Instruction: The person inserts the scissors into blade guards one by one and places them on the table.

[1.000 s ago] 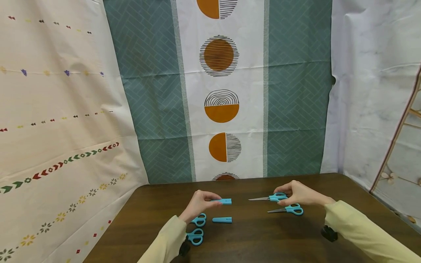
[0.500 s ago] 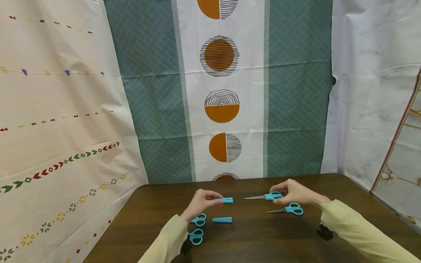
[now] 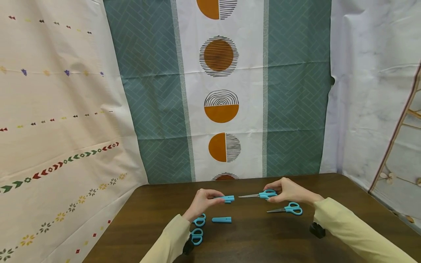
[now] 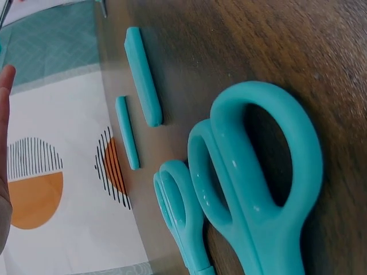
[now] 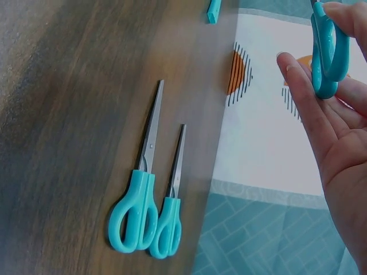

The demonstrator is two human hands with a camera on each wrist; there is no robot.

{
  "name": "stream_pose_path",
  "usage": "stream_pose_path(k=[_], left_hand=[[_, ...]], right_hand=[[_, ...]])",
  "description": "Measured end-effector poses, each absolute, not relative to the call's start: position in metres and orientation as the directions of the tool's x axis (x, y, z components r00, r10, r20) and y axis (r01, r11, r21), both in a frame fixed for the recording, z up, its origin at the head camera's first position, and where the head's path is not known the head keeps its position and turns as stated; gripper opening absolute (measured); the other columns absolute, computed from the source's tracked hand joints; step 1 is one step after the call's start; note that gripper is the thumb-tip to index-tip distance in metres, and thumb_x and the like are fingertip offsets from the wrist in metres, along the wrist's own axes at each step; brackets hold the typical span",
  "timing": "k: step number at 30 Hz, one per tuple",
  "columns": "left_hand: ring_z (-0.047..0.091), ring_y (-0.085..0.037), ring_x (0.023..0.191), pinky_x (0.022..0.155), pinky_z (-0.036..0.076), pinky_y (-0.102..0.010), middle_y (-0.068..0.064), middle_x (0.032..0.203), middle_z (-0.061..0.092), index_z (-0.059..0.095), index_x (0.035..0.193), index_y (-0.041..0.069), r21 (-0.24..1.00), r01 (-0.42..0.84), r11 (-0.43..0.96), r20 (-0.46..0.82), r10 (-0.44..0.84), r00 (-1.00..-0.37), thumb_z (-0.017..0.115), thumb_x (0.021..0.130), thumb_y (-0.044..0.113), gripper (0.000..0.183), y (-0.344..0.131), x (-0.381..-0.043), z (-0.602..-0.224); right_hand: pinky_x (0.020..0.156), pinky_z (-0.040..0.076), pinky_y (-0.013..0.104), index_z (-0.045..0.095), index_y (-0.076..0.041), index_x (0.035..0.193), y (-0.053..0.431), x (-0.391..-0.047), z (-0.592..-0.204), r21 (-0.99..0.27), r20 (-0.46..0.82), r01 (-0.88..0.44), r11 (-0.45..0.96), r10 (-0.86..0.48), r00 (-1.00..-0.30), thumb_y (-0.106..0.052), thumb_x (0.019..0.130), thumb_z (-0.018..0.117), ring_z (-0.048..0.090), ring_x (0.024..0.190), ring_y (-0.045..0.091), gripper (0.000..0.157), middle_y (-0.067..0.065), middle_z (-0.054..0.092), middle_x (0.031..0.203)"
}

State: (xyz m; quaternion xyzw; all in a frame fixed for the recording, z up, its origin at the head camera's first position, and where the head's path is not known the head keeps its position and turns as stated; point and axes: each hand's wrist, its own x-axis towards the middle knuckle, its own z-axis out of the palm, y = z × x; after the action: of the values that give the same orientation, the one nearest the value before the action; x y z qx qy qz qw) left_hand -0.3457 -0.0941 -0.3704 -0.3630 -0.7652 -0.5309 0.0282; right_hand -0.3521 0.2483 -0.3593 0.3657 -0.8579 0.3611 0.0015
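My left hand [image 3: 204, 201] pinches a light-blue scissors cap [image 3: 230, 198] by its left end, raised over the table. Facing it, a small gap away, are the closed blades of the scissors [image 3: 262, 195], whose blue handles my right hand [image 3: 290, 191] holds between thumb and fingers. The right wrist view shows these handles [image 5: 331, 57] pinched at the fingertips. On the table lie two more caps, one nearer [image 4: 143, 77] and one farther [image 4: 127, 132]; in the head view the held cap partly covers the farther one.
Two bare-bladed scissors, a nearer pair [image 5: 135, 212] and a farther pair [image 5: 168, 226], lie at the right. Two other scissors [image 4: 258, 172] [image 4: 180, 200] lie at the left, their blade ends hidden by my left arm. A patterned curtain [image 3: 223, 109] hangs behind the brown table [image 3: 250, 237].
My right hand has moved left with the scissors, bringing the blade tips closer to the held cap. My left hand has risen and shifted slightly right with the cap.
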Motion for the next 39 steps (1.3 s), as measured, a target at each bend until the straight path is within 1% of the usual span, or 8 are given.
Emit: stream_pose_path(k=[2,6,9,12,18,25,29,39], left_hand=[[0.063,-0.033,0.077,0.07,0.05,-0.038,-0.015,0.082,0.066,0.067,0.094,-0.006,0.789,0.589,0.176,0.432,0.525,-0.734,0.065,0.083,0.003,0.015,-0.094,-0.345,-0.37],[0.065,-0.02,0.074,0.07,0.05,-0.034,-0.015,0.082,0.066,0.067,0.094,-0.006,0.785,0.589,0.189,0.426,0.526,-0.736,0.064,0.083,0.002,0.014,-0.093,-0.344,-0.368],[0.065,-0.016,0.073,0.07,0.05,-0.031,-0.014,0.082,0.066,0.067,0.094,-0.006,0.786,0.588,0.191,0.424,0.524,-0.738,0.064,0.083,0.002,0.014,-0.093,-0.344,-0.368],[0.065,-0.016,0.073,0.07,0.05,-0.031,-0.015,0.082,0.066,0.067,0.094,-0.006,0.789,0.585,0.188,0.423,0.524,-0.739,0.064,0.083,0.002,0.014,-0.092,-0.344,-0.369],[0.065,-0.018,0.073,0.072,0.05,-0.039,-0.018,0.083,0.066,0.067,0.094,-0.006,0.802,0.573,0.168,0.419,0.527,-0.74,0.064,0.083,0.001,0.014,-0.091,-0.345,-0.371],[0.065,-0.017,0.074,0.071,0.05,-0.031,-0.014,0.082,0.066,0.067,0.095,-0.005,0.797,0.575,0.186,0.417,0.52,-0.746,0.064,0.083,0.003,0.015,-0.092,-0.344,-0.371],[0.065,-0.017,0.074,0.072,0.05,-0.037,-0.013,0.082,0.067,0.067,0.095,-0.005,0.798,0.574,0.181,0.418,0.52,-0.745,0.064,0.083,0.003,0.015,-0.093,-0.344,-0.371],[0.065,-0.019,0.074,0.071,0.05,-0.038,-0.014,0.082,0.066,0.067,0.096,-0.006,0.807,0.57,0.155,0.419,0.531,-0.737,0.064,0.084,0.003,0.015,-0.093,-0.345,-0.369]], right_hand=[[0.063,0.049,0.03,0.064,-0.009,0.106,0.247,-0.352,-0.359,-0.62,0.268,-0.63,0.467,-0.629,-0.73,-0.028,0.08,0.07,0.058,0.067,0.012,0.032,-0.004,0.065,0.08],[0.064,0.049,0.03,0.064,-0.008,0.106,0.245,-0.352,-0.359,-0.639,0.264,-0.625,0.449,-0.635,-0.726,-0.027,0.081,0.07,0.06,0.069,0.014,0.032,-0.002,0.065,0.081],[0.065,0.049,0.03,0.064,-0.007,0.106,0.243,-0.351,-0.358,-0.654,0.255,-0.612,0.445,-0.632,-0.732,-0.027,0.08,0.07,0.061,0.07,0.015,0.033,-0.002,0.065,0.082],[0.065,0.049,0.031,0.063,-0.007,0.107,0.241,-0.351,-0.358,-0.658,0.25,-0.606,0.447,-0.629,-0.736,-0.027,0.08,0.07,0.061,0.07,0.016,0.034,-0.002,0.065,0.081],[0.064,0.049,0.031,0.063,-0.007,0.107,0.238,-0.351,-0.358,-0.66,0.249,-0.607,0.443,-0.633,-0.733,-0.027,0.08,0.07,0.06,0.069,0.015,0.034,-0.003,0.065,0.08],[0.064,0.049,0.031,0.063,-0.008,0.107,0.237,-0.352,-0.358,-0.651,0.249,-0.611,0.451,-0.634,-0.732,-0.028,0.08,0.07,0.059,0.068,0.014,0.034,-0.003,0.065,0.08],[0.063,0.049,0.03,0.063,-0.009,0.108,0.236,-0.352,-0.358,-0.647,0.247,-0.611,0.456,-0.633,-0.734,-0.028,0.081,0.07,0.058,0.067,0.014,0.034,-0.003,0.065,0.079],[0.062,0.048,0.029,0.063,-0.009,0.108,0.231,-0.352,-0.357,-0.65,0.248,-0.61,0.452,-0.634,-0.733,-0.028,0.081,0.069,0.058,0.067,0.013,0.035,-0.004,0.065,0.081]])
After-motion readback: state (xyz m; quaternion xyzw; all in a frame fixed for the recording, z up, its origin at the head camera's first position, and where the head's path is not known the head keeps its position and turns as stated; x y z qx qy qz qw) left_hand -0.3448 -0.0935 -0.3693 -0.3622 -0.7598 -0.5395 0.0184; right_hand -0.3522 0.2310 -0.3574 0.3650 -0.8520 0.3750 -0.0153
